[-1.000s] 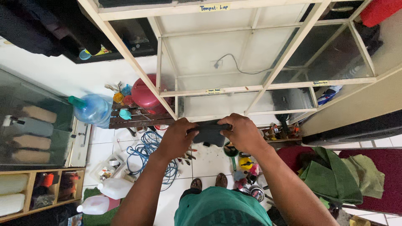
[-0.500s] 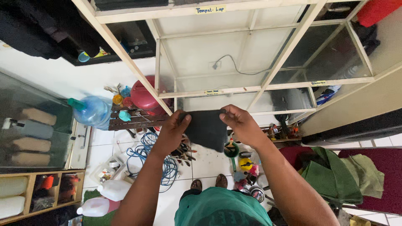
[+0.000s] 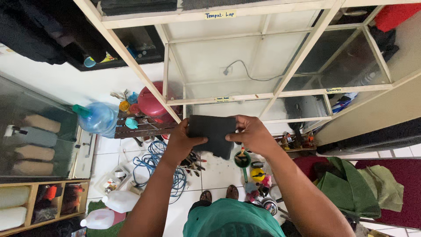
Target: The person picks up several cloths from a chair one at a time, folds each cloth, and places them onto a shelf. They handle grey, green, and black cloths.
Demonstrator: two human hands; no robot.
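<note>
Both hands spreading a dark cloth in front of the shelf.
Left hand and right hand pinch its top corners; looks like unfolding, maybe.

Single head cam, looking steeply down past the wooden shelf frame to the floor below it, hands close in.
</note>
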